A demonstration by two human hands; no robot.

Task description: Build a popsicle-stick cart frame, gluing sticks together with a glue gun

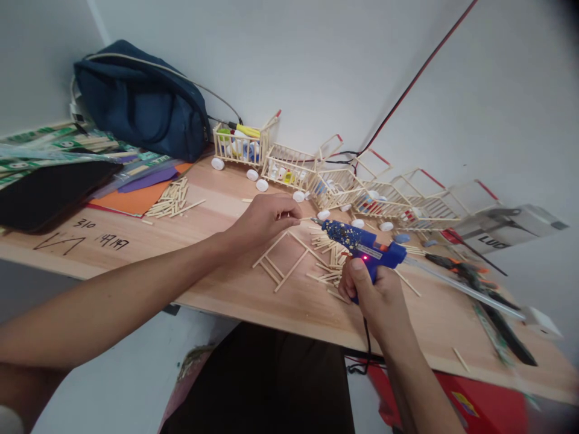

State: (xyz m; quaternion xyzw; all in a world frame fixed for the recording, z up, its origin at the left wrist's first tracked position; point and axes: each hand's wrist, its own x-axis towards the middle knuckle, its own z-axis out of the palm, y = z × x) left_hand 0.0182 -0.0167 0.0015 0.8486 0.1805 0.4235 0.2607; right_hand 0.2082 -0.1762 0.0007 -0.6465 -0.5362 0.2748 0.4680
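Pinched between the fingertips of my left hand (275,216) is a short wooden stick (306,219), its free end pointing right. My right hand (373,292) is wrapped round the handle of a blue hot glue gun (357,238), whose red light is lit. The gun's nozzle points left and meets or nearly meets the stick's end; I cannot tell which. Below my left hand a small frame of joined sticks (280,274) lies flat on the table. A pile of loose sticks (332,259) is partly hidden behind the gun and my right hand.
Several small stick-built carts (289,166) with white wheels line the wall. A blue bag (140,102), orange paper (129,202), another stick pile (169,199) and a black flat object (54,193) occupy the left. Pliers (465,271) lie right. The gun's black cord (366,337) hangs over the table edge.
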